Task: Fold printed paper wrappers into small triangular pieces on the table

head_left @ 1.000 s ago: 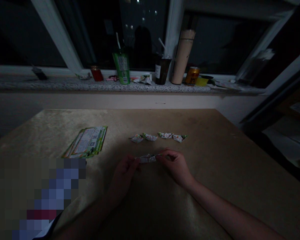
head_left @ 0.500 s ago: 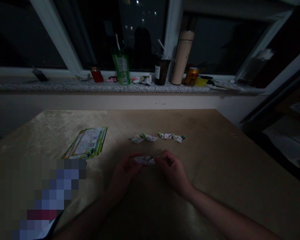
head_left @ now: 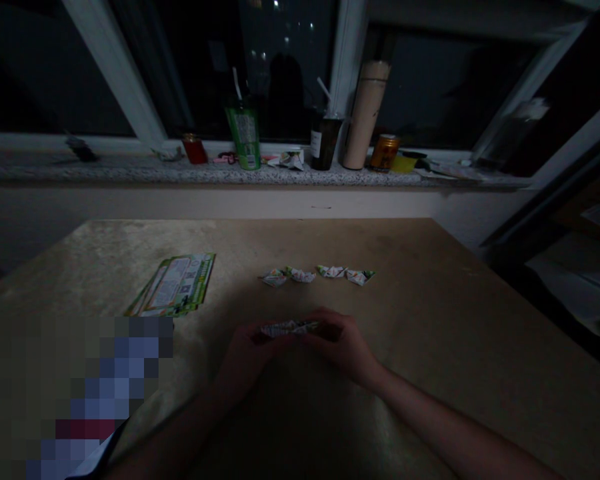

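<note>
Between my two hands is a folded piece of printed paper point(head_left: 287, 327), narrow and whitish with small print. My left hand point(head_left: 250, 350) is closed on its left end, thumb along the near side. At the right end, my right hand point(head_left: 343, 343) grips it with thumb and bent fingers. Beyond the hands, several small folded paper pieces lie in a row, among them a left one point(head_left: 274, 277) and a right one point(head_left: 360, 277) with green corners. To the left lies a stack of green-edged printed sheets point(head_left: 180, 283). The low light hides finer folds.
A pixelated blurred patch point(head_left: 115, 387) covers the table's point(head_left: 405, 247) near left. On the stone windowsill point(head_left: 130, 172) stand a green cup with a straw point(head_left: 245, 137), a dark cup point(head_left: 324, 143), a tall beige flask point(head_left: 365, 117), an orange can point(head_left: 384, 153) and a red jar point(head_left: 195, 150).
Both hands have come slightly nearer to me with the folded paper. My right hand's raised, pinching fingers have lowered and now reach along the paper's far side, thumb in front.
</note>
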`<state>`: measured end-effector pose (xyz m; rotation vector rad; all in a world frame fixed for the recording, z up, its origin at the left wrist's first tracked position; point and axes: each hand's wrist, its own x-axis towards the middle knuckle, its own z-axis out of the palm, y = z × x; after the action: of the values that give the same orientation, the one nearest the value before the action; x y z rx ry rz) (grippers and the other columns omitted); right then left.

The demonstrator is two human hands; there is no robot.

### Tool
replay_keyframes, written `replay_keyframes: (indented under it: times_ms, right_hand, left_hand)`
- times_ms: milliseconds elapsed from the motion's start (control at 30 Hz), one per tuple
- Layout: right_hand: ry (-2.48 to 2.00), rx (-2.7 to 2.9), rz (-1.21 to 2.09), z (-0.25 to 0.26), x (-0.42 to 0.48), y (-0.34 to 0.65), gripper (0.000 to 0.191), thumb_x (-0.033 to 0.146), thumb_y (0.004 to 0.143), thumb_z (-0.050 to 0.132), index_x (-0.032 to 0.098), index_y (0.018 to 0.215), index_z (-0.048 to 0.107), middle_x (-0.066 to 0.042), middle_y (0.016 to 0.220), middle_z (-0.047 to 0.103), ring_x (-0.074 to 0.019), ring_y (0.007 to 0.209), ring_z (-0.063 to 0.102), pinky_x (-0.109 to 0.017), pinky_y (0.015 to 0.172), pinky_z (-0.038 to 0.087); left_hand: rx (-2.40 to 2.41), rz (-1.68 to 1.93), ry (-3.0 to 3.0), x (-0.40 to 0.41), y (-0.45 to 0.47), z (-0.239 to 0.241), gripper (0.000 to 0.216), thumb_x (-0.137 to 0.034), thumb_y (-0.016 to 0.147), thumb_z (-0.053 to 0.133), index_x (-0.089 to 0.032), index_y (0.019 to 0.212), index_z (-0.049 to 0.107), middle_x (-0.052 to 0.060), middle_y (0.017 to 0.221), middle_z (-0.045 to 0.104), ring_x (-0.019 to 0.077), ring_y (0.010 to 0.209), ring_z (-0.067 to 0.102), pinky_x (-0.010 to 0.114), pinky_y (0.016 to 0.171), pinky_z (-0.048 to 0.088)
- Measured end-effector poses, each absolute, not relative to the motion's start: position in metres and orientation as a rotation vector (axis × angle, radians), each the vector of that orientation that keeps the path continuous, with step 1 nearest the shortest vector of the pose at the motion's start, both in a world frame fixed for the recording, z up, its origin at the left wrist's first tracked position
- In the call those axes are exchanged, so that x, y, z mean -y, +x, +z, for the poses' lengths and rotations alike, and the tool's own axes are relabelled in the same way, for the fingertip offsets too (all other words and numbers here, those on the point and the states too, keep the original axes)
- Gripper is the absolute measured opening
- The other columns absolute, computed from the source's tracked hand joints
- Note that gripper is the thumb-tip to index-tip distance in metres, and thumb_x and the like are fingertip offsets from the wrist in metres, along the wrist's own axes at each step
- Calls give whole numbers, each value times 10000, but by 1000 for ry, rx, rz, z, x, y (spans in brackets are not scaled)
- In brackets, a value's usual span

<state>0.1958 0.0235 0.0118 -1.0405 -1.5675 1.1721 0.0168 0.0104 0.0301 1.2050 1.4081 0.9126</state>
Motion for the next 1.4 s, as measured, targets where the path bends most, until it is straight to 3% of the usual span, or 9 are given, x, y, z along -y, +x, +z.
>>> replay_keyframes:
  times_ms: [200,467,767,900,1133,1400]
  right_hand:
    - [-1070,1602,1107,11,-25,198,194,370,740,672,179,716,692,-19,688,612,-133,618,523,-232,536,385]
    - [-1143,1442,1268,9,-25,194,206,367,711,664,167,668,649,24,559,535,-95,507,432,-201,449,314]
    - [-1201,1429,1269,2,-23,192,232,382,703,673,162,638,636,15,546,555,-97,486,437,-205,439,304]
    - [-1114,1495,1298,2,-23,194,250,407,723,663,164,672,633,14,575,556,-97,501,449,-204,449,317]
    - [-852,1705,1510,12,-17,197,272,432,822,572,178,773,657,4,673,602,-123,609,518,-217,561,407]
    - [-804,1717,1633,13,-19,200,300,462,837,548,185,759,632,14,688,587,-120,638,518,-219,610,404]
  left_hand:
    - [-1464,901,1254,-10,18,29,220,-391,603,725,-192,697,735,28,676,721,225,648,655,272,564,475]
    - [-1479,849,1329,-11,17,27,269,-441,709,643,-198,634,730,29,650,718,216,643,654,257,575,457]
    - [-1383,788,1365,-9,18,28,251,-427,690,670,-190,727,742,16,666,712,200,619,637,235,539,434]
    - [-1363,789,1406,-9,17,28,257,-436,705,629,-206,664,737,20,652,709,208,638,639,252,580,453]
    - [-1314,700,1423,-6,16,26,228,-395,658,650,-188,570,686,5,538,651,171,509,572,228,479,400]
    - [-1209,708,1456,-6,16,23,181,-321,721,625,-180,617,671,-9,592,653,148,556,574,203,512,404]
